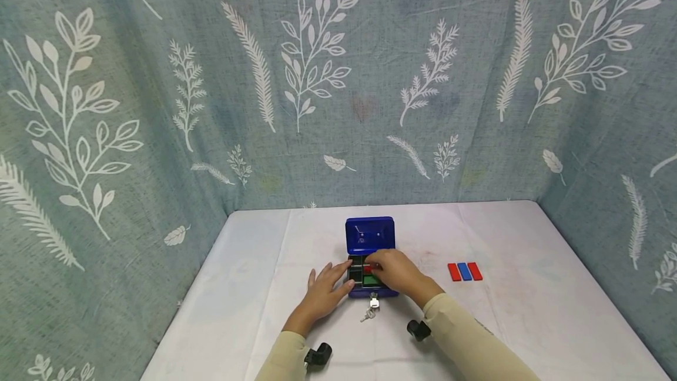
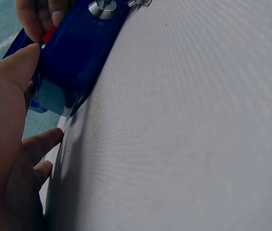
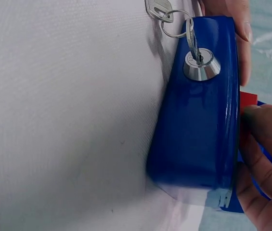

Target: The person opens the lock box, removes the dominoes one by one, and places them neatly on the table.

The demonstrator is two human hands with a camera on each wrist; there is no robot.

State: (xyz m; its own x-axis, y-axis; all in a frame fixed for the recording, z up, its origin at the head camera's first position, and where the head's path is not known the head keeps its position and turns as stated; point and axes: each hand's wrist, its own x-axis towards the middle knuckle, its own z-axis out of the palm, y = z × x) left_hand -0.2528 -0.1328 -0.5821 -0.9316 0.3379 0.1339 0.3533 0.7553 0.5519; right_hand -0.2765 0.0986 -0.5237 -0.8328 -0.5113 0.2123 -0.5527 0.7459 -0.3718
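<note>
One red block (image 3: 249,98) is pinched between the thumb and fingers of the right hand (image 1: 399,272), over the right part of the open blue box (image 3: 191,132), with part of the block showing above the rim. A green block (image 1: 372,280) lies in the box just on the near side of it, while dark compartments (image 1: 355,276) take up the left part. The left hand (image 1: 319,298) holds nothing; its fingers are spread, its thumb touches the near left edge, and the forefinger reaches the far left edge. That light bracing seems sensible, since the box looks small enough to slide on the tabletop (image 1: 227,322) if the right fingers push against a wall. Good handling here would mean a light grip on the block's sides, the block squared to the dividers, and fingertips high enough not to catch the rim. Tilting it could wedge a corner or knock the green block, so a slow, straight movement looks safest. The right knuckles should clear the raised lid (image 1: 370,235) on the far side, and both wrists should pass clear of the keys (image 1: 368,313) hanging from the near wall. Farther right, well apart from the box, two red bars (image 1: 454,272) and a blue bar (image 1: 465,271) lie side by side.
</note>
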